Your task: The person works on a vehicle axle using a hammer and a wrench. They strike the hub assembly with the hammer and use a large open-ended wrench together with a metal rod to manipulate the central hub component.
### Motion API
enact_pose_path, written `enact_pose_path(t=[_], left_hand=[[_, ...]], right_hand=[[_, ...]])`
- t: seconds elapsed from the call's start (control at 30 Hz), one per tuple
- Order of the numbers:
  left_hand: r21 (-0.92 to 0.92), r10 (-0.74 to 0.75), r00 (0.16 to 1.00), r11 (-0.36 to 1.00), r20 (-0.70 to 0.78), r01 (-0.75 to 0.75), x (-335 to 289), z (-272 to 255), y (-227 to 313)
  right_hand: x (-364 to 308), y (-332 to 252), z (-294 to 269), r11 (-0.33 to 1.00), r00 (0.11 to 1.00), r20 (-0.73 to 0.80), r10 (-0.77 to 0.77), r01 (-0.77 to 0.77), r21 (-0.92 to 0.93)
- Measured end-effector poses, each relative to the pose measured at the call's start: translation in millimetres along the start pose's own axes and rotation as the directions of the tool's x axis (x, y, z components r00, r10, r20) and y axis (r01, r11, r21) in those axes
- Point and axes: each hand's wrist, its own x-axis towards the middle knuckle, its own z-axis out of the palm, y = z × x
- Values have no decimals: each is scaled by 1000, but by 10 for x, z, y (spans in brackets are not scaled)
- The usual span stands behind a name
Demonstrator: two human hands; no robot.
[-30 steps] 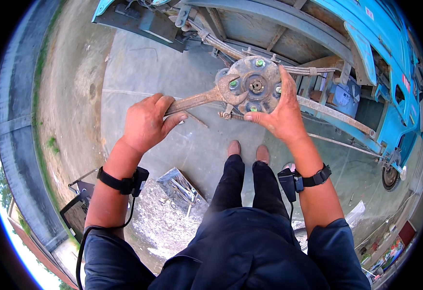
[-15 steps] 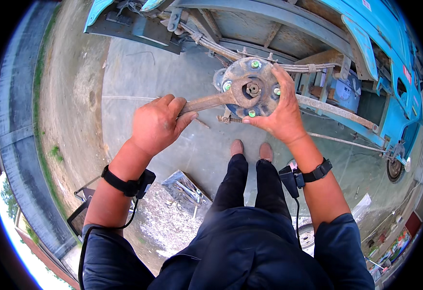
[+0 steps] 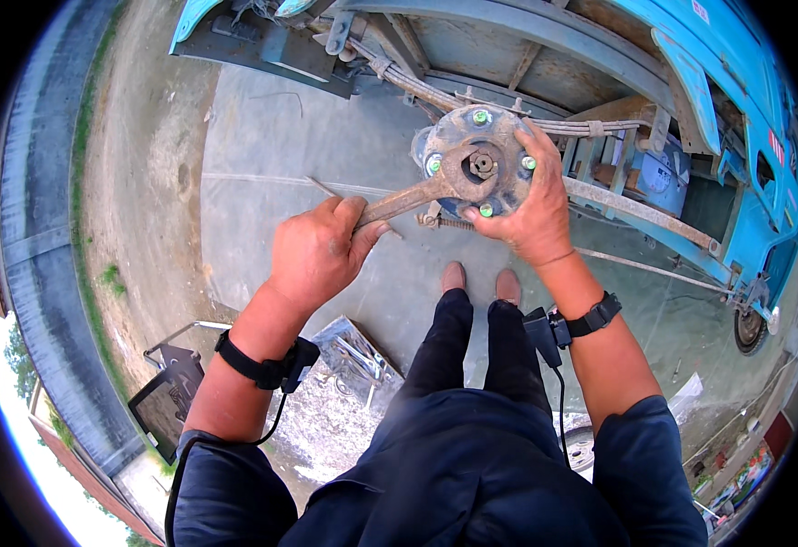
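Note:
My left hand [image 3: 319, 246] is closed around the handle of a big rusty wrench [image 3: 406, 195]. The wrench's head lies over the middle of a round, dirty wheel hub [image 3: 507, 137], around the centre nut [image 3: 482, 163], with a gap showing beside the nut. Several bolts with green ends ring the hub face. My right hand [image 3: 542, 205] grips the hub's right rim, fingers along the upper edge and thumb at the bottom near a green-ended bolt. The hidden side of the hub and my right fingertips cannot be fully seen.
A leaf spring [image 3: 417, 88] and the underside of a blue vehicle [image 3: 736, 55] lie beyond the hub. A metal bar [image 3: 641, 214] runs off to the right. Near my left forearm is a tray of tools [image 3: 349, 356] on the ground. A wheel [image 3: 580, 448] lies by my right leg.
My left hand has come nearer and slightly right, tilting the wrench handle down toward me. My right hand stays on the hub rim. The whole view has shifted a little.

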Motion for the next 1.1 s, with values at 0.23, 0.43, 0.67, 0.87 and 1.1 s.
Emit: enact_pose_path(t=[0.23, 0.43, 0.67, 0.87, 1.1], left_hand=[[-47, -98, 995, 994, -32, 97, -147, 92, 184], [-226, -265, 960, 933, 90, 279, -386, 204, 631], [-740, -212, 744, 113, 634, 663, -533, 320, 1089], [-787, -299, 803, 205, 516, 582, -580, 388, 1250], [-797, -344, 823, 259, 451, 545, -616, 338, 1331]], right_hand=[[32, 67, -39, 996, 999, 43, -33, 36, -78], [48, 161, -167, 995, 990, 139, -36, 48, -85], [-419, 59, -575, 993, 979, 167, 116, -115, -18], [-893, -132, -885, 994, 959, 265, 103, -105, -6], [-889, -124, -956, 988, 926, 355, 127, -149, 35]])
